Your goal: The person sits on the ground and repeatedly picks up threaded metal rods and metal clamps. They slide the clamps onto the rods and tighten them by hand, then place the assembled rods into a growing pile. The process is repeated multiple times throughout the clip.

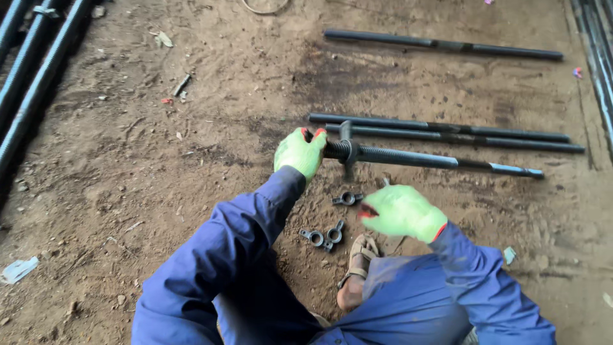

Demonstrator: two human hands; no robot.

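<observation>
My left hand point(300, 152), in a green glove, grips the left end of a dark threaded rod point(434, 160) that lies on the dirt. A winged nut point(347, 148) sits on the rod just right of that hand. My right hand point(402, 211), also gloved in green, hovers above the ground with fingers curled and blurred; nothing shows in it. It is closest to a loose wing nut point(347, 199) on the ground. Two more wing nuts point(324, 236) lie beside my sandalled foot point(357, 268).
Two dark rods point(447, 133) lie parallel just beyond the held one, and another rod point(440, 45) lies farther off. Long threaded bars point(32, 76) run along the left edge, and more bars point(597, 57) along the right. Scraps litter the dirt floor.
</observation>
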